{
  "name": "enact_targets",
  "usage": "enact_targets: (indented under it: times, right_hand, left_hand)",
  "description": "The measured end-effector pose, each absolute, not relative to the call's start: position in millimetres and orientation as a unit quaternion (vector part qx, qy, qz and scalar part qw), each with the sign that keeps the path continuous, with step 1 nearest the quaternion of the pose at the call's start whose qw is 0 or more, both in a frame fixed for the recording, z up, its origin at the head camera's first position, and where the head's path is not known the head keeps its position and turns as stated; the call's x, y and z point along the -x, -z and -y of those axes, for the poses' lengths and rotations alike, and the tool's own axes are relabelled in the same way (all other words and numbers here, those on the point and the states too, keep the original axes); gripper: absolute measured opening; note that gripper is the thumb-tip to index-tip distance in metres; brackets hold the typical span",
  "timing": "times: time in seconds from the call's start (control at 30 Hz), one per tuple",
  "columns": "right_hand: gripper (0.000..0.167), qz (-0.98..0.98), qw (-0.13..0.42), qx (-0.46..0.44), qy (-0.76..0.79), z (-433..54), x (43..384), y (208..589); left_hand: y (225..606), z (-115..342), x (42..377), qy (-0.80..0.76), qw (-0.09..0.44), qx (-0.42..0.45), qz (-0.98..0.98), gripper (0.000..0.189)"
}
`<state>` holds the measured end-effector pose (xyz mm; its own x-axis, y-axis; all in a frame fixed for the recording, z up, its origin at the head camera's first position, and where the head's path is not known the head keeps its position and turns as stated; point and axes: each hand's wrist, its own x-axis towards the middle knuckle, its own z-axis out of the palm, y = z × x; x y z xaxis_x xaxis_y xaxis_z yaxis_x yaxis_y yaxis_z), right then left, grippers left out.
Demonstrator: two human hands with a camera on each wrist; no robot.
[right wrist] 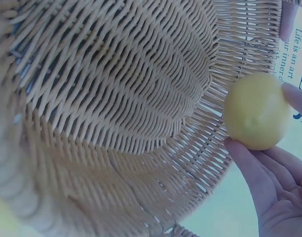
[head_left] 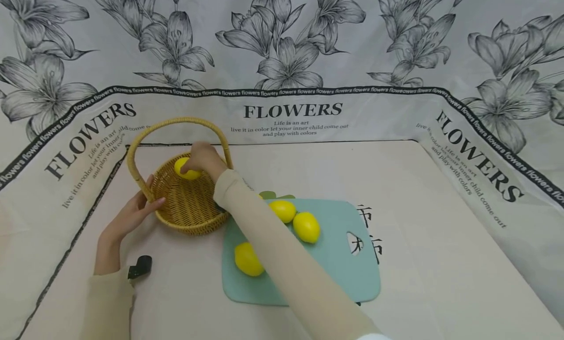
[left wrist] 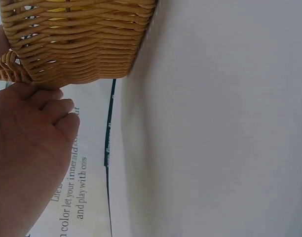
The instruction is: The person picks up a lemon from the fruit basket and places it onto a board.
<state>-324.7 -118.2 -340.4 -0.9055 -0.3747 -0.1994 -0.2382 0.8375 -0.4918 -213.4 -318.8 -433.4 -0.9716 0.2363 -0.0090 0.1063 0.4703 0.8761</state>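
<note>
A wicker basket (head_left: 189, 205) with a tall arched handle stands at the left of the table, tipped a little. My left hand (head_left: 128, 217) grips its left side at the foot of the handle; in the left wrist view, fingers of the left hand (left wrist: 37, 128) curl at the basket's edge (left wrist: 82, 49). Inside the far part of the basket, my right hand (head_left: 204, 160) holds a yellow lemon (head_left: 182, 168). The right wrist view has this lemon (right wrist: 257, 112) pinched between thumb and fingertips, by the woven wall.
Right of the basket lies a light blue-green cutting board (head_left: 335, 266). Three lemons show on it: one at the front (head_left: 248, 259), two farther back (head_left: 283, 211). Green leaves (head_left: 269, 195) peek out behind its far edge. My right forearm crosses over the board.
</note>
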Motion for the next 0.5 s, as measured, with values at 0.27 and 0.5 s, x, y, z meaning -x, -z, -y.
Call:
enact_targets:
  times: [0.27, 0.5]
  right_hand:
    - [0.046, -0.942, 0.147, 0.194, 0.231, 113, 323, 339]
    - [0.041, -0.93, 0.119, 0.235, 0.255, 102, 313, 338]
  left_hand:
    - [431, 317, 213, -0.501, 0.07, -0.091, -0.858, 0.08]
    - [431, 317, 212, -0.496, 0.071, -0.087, -0.861, 0.081]
